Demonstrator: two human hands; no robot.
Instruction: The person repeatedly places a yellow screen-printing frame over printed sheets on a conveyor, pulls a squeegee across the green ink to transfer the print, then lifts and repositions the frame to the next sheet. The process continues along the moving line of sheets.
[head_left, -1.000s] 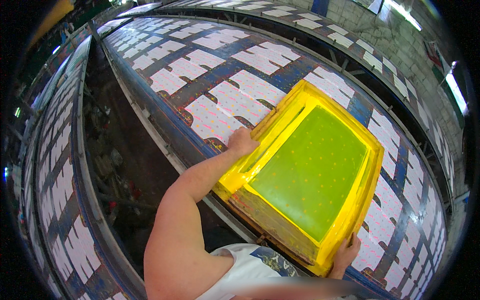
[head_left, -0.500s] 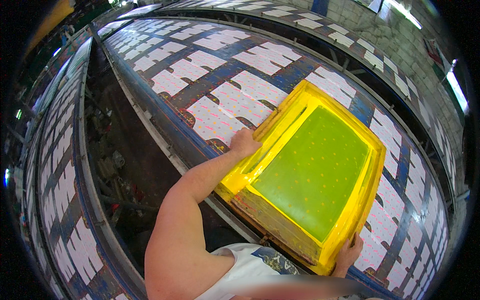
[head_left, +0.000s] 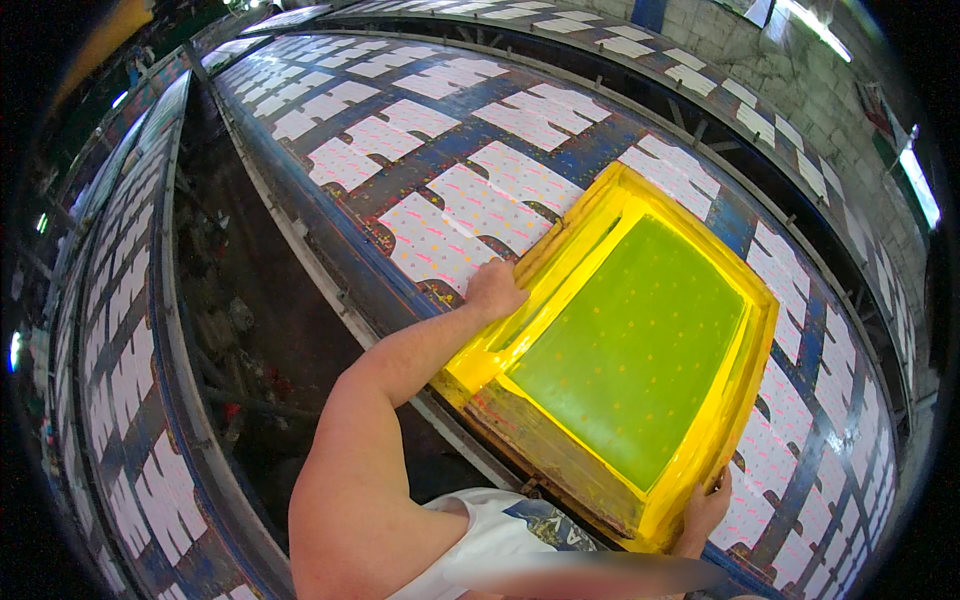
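Note:
A screen-printing frame with yellow-smeared sides lies on the long table, its green mesh dotted with small orange spots. My left hand is closed on the frame's left side, fingers curled over the edge. At the near right corner, my right hand grips the outer side, its fingers partly hidden. Beyond the frame lie white cut fabric pieces printed with pink marks and small dots. Whatever lies directly beneath the frame is mostly hidden.
The paint-stained table runs far off to the upper left, carrying rows of white pieces. A metal rail edges its near side. Another table stands to the left across a dark gap, and a third lies beyond.
The view has shifted slightly. Both hands stay on the printing frame, which keeps about the same place on the table.

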